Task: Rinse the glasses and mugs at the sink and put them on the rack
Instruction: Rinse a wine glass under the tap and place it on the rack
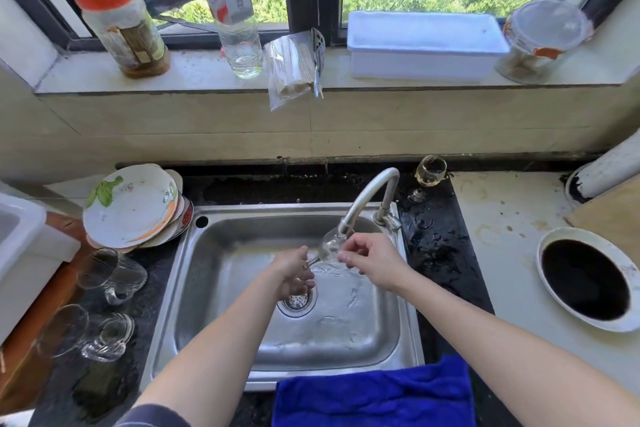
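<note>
A steel sink [207,288] is set in a dark counter [436,253] in the lower middle of the frame, with a blue cloth [374,395] draped over its near edge. A stack of plates [131,204] is propped at the sink's upper left corner. Clear glass mugs [110,274] are seen on the counter below the plates, at the left edge. A white bowl [625,269] of dark liquid is placed at the far right.

A curved tap [370,191] is mounted at the sink's upper right corner, its spout turned down and left over the basin. A second glass [430,172] is seen behind it, against the wall.

The stemmed glass [330,246] is held above the basin, directly under the spout. Its long axis is tilted, running from lower left to upper right. The mouth is pointed up and right into the spout, and the stem is pointed down and left.

The left hand [294,274] is closed round the stem and foot, over the drain [296,302]. The right hand [370,260] is curled, and the bowl of the glass is pinched between its thumb and fingertips. Rippling water is seen on the basin floor beneath both hands.
</note>
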